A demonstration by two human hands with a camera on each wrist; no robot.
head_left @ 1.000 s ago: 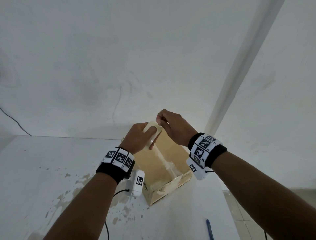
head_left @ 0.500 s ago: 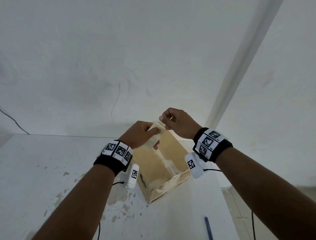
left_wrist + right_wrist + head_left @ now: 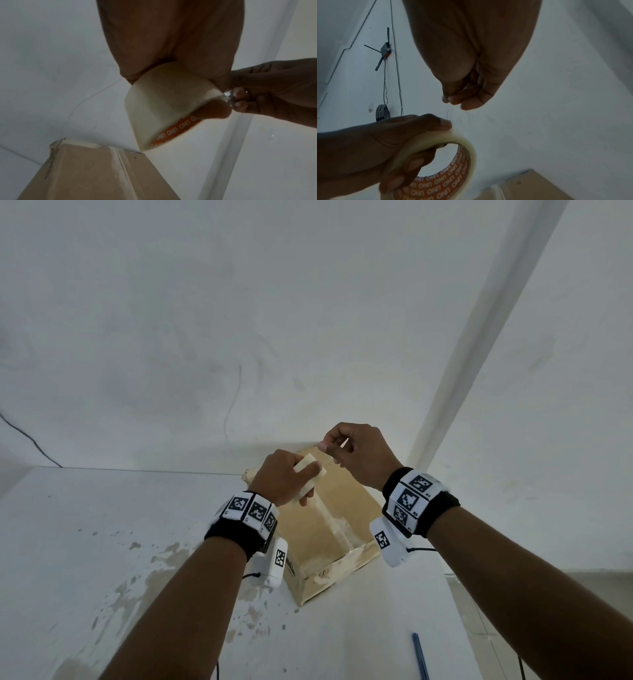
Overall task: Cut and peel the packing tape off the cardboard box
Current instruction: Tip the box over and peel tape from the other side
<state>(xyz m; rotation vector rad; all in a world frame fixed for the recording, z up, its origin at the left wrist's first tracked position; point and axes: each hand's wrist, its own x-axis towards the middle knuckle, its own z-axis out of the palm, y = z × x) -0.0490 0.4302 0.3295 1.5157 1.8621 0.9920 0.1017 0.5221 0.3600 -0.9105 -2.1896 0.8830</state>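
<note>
A brown cardboard box [image 3: 320, 529] [image 3: 89, 174] [image 3: 537, 188] stands on the white table [image 3: 102, 525], its flaps shut, with a pale strip of old tape along the top seam. Above it my left hand [image 3: 291, 477] [image 3: 373, 147] grips a roll of clear packing tape [image 3: 310, 479] [image 3: 163, 108] [image 3: 447, 169] with an orange printed core. My right hand [image 3: 337, 448] [image 3: 257, 93] [image 3: 455, 97] is just right of the roll and pinches the loose end of tape [image 3: 230, 94] between thumb and forefinger.
A blue pen [image 3: 419, 655] lies near the table's front right edge. Brown stains [image 3: 154, 556] mark the table left of the box. White walls close in behind, with a vertical white conduit [image 3: 479, 337] at the right. A black cable [image 3: 27, 436] runs down the left wall.
Both hands rose slightly with the roll and shifted right. My right hand has drawn a little away from the roll, still pinching the tape end.
</note>
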